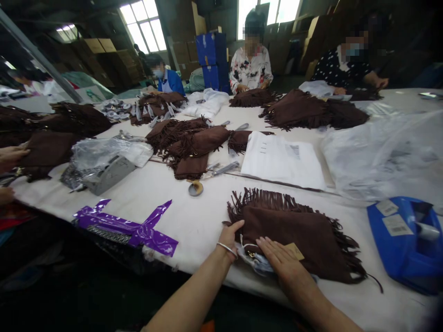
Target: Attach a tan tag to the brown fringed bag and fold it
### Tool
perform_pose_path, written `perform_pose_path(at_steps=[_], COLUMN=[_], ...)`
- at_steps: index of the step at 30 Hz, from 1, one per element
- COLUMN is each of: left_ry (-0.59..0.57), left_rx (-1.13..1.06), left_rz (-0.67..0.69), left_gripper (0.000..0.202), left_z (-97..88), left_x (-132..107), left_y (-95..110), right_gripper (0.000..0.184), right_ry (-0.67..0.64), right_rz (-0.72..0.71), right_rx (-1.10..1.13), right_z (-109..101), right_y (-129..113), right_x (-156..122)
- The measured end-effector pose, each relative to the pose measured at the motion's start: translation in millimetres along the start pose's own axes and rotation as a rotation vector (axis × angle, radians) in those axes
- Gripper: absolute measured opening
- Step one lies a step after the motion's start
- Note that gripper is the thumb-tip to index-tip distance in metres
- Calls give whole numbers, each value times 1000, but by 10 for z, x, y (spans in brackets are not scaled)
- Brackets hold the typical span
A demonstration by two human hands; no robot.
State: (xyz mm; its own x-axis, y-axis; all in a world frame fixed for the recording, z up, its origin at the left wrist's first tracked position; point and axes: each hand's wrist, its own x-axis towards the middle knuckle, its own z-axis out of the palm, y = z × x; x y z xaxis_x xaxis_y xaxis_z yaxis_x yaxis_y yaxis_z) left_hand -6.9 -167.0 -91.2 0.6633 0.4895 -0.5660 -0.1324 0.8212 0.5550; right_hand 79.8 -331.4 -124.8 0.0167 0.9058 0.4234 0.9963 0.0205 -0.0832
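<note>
Two bare hands work at the bottom centre of the frame, on a brown fringed bag (297, 233) lying flat on the white table (194, 216). The left hand (230, 237) rests at the bag's left edge, thumb stretched out along it and the other fingers curled under; a bracelet (226, 249) circles its wrist. The right hand (280, 258) lies flat on the bag's near corner, fingers straight and close together, just beside a tan tag (295, 251). Purple tape (138, 228) lies at lower left, a blue bin (404, 249) at lower right. Mid-frame sit white paper (282, 159), a clear plastic bag (384, 152) and a heap of brown bags (194, 145). Across the table, in the upper frame, three people handle more fringed bags.
</note>
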Motion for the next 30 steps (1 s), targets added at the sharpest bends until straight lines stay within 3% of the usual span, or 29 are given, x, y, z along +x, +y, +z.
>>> perform_pose_path(at_steps=[3,6,9,12,14,19,22,27,30], left_ry=[-75,-144,-108,-99,-154,-254,-278,-282,-367], left_rx=[-80,-166,-166,231,598,1507,1744,1918,1987], left_rz=[-30,108,279,504,630,784,792,891,966], left_gripper=[37,33,31,40,46,52,54,51,49], left_z=[6,-29,-65,-28,36,159,187,355,487], left_x=[95,138,146,101,46,-45,-5,178,191], left_y=[103,146,143,93,25,-160,-224,-363,-468], right_gripper=[67,71,70,67,66,59,58,72,67], right_ry=[2,9,0,18,54,141,36,-86,-77], right_rz=[6,10,6,-9,-9,-24,12,26,174], right_rx=[3,2,-20,-38,-47,-28,-6,80,117], right_z=[-1,46,129,224,273,202,23,-255,-355], right_y=[1,15,25,-2,-39,-36,72,296,430], right_x=[-9,-26,-49,-69,-81,-165,-261,-381,-529])
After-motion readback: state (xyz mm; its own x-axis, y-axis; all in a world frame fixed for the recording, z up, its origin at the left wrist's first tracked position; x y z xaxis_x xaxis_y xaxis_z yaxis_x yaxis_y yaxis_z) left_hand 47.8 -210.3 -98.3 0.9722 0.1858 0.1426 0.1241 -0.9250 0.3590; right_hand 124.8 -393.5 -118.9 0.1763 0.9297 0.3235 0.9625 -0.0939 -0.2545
